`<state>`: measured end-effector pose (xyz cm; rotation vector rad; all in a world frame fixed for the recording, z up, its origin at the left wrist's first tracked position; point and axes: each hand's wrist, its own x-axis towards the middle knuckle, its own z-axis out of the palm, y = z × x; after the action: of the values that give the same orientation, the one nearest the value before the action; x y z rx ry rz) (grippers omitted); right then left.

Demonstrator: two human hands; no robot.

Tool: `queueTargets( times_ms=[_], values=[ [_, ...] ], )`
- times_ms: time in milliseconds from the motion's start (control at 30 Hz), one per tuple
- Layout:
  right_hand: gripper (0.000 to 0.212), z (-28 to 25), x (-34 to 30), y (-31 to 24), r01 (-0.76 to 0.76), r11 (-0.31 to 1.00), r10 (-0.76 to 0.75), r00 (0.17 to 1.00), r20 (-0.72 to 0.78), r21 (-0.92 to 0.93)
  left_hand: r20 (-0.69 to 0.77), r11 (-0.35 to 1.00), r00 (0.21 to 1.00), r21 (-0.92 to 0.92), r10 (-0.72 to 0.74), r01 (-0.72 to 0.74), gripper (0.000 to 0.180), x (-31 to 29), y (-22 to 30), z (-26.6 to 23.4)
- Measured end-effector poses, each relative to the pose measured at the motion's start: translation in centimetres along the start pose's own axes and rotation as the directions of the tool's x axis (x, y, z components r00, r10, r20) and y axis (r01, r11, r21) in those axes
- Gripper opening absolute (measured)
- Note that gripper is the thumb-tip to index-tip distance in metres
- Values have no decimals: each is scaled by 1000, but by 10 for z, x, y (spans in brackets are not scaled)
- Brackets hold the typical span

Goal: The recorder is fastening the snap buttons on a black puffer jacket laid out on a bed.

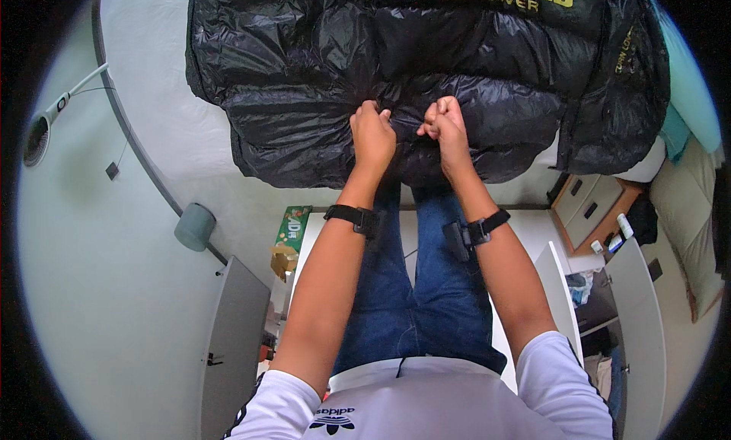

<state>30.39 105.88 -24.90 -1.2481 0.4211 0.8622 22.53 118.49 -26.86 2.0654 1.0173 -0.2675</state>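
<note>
A shiny black puffer jacket [304,67] with yellow lettering lies spread over a white bed in front of me. My left hand [373,138] is closed at the middle of its lower part, fingertips pinching the dark fabric, which puckers into creases there. Just to the right, my right hand [446,128] is closed with its fingers curled in and its thumb side toward the left hand. What sits in the right fingers, if anything, is too small to make out. A narrow gap separates the two hands. Each forearm wears a black strap with a small black piece on it.
White bedding [164,97] shows left of the jacket. A grey-blue cylinder [196,227] and a green carton [293,231] stand at lower left. On the right are a wooden drawer unit [586,204], an open white cabinet door [640,318] and a beige pillow [689,227].
</note>
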Motion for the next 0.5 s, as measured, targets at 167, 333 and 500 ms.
queueTargets(
  times_ms=[167,333,500],
  values=[
    [12,-7,-13,4,53,960,-47,999,28,-275,-16,996,999,84,-38,39,23,0,8,7],
    [11,4,-16,13,124,779,-116,992,53,-615,-61,992,998,127,-5,13,22,-2,8,14],
    [18,19,-14,14,64,878,-101,994,-51,-475,-113,999,993,22,42,-40,23,-3,1,3]
  ],
)
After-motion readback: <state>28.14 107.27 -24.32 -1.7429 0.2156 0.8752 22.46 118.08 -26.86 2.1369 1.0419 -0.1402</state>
